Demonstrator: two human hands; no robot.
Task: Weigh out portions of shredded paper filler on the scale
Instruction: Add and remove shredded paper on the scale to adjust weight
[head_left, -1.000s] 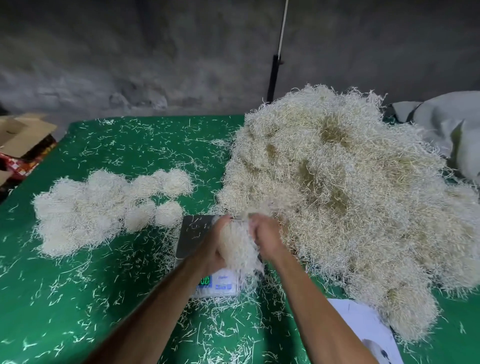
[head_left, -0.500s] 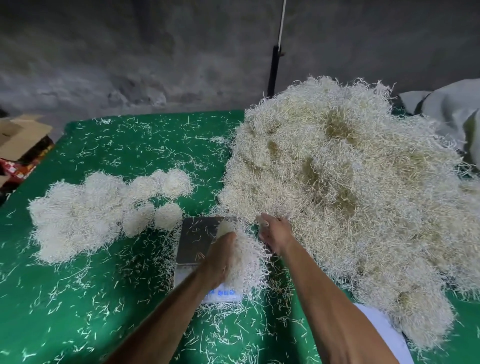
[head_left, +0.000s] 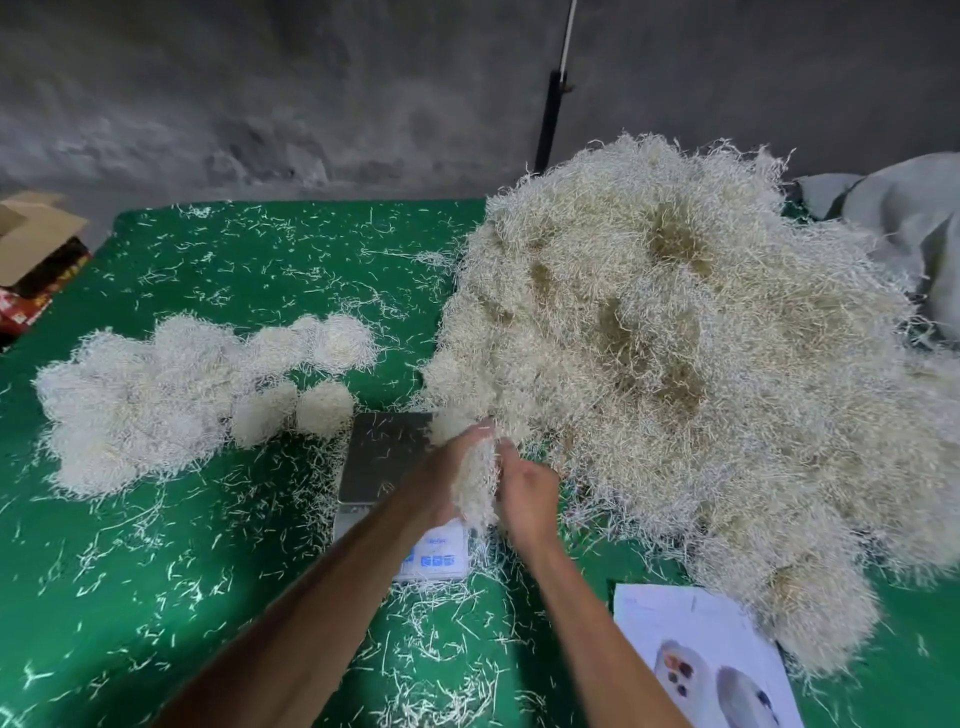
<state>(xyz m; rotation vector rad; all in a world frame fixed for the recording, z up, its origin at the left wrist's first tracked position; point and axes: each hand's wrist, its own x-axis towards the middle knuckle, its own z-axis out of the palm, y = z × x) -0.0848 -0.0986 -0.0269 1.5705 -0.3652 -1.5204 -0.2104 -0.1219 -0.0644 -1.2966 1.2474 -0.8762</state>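
Left hand (head_left: 434, 486) and right hand (head_left: 524, 491): fingers curled round one paper clump (head_left: 475, 488) above scale (head_left: 384, 457), likely compacting it for weighing; bulk pile (head_left: 675, 389) adjacent.

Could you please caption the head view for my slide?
Both hands, left hand and right hand, hold a clump of shredded paper over the scale.

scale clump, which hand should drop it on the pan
Left. The left hand grips the clump right above the scale pan; the right hand sits off its right edge, beside the big pile.
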